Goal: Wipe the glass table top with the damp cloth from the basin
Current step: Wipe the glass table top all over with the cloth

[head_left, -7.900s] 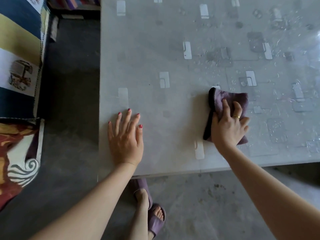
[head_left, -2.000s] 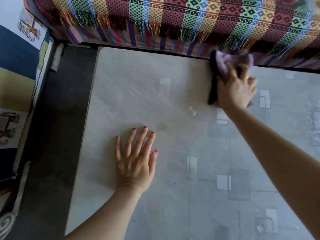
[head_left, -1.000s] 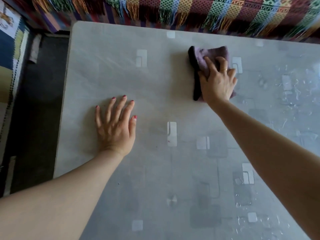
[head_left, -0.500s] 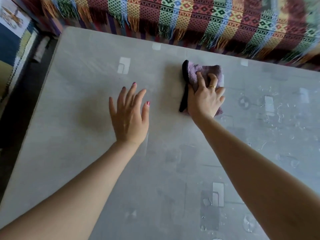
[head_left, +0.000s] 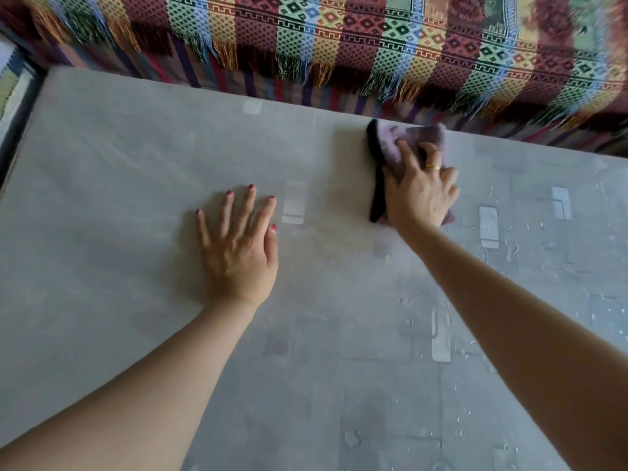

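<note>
Woven fringed blanket [head_left: 339,39], striped red, yellow, green, blue with diamond motifs, spans 10 to 2 o'clock. Patterned fabric [head_left: 12,86] at 9 o'clock edge, beside dark floor strip [head_left: 15,130]. Blurred.

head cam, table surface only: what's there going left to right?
left hand flat on the glass table top → pale rectangle mark → purple cloth under the right hand → scattered water droplets on the right part.
</note>
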